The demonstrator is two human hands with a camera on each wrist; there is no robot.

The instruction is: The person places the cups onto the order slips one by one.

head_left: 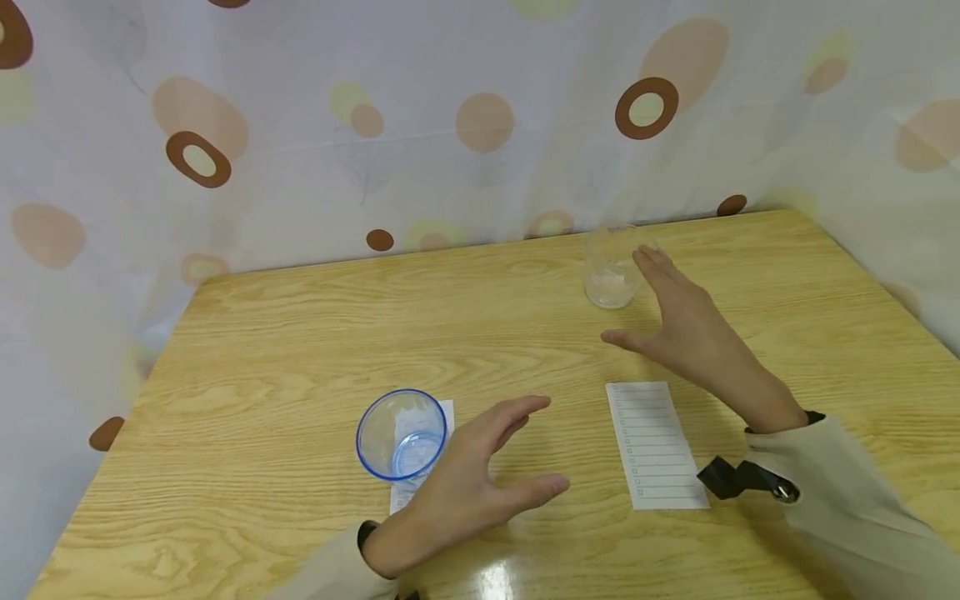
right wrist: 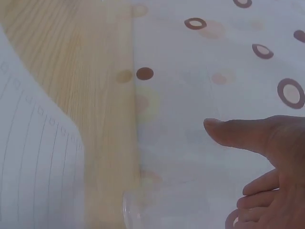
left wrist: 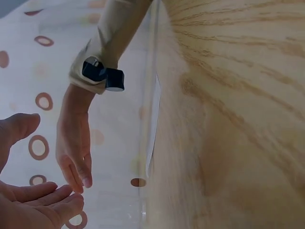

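A clear bowl with a blue rim [head_left: 402, 435] stands on a sheet of paper [head_left: 448, 410] at the near left of the table. My left hand [head_left: 480, 475] hovers just right of the bowl, overlapping its paper in the head view, thumb and fingers spread and nothing between them. Toward the back right a clear glass cup [head_left: 609, 287] stands on the wood. Above the table my right hand [head_left: 686, 333] reaches toward that cup, its fingertips overlapping the cup's right side, palm empty. A lined checklist sheet [head_left: 656, 446] lies below the right hand.
The light wooden table [head_left: 285, 358] runs back to a white curtain with brown and tan dots [head_left: 420, 125], which also hangs along the sides. A dark strap with a buckle [head_left: 750, 482] sits at the right sleeve [head_left: 840, 492].
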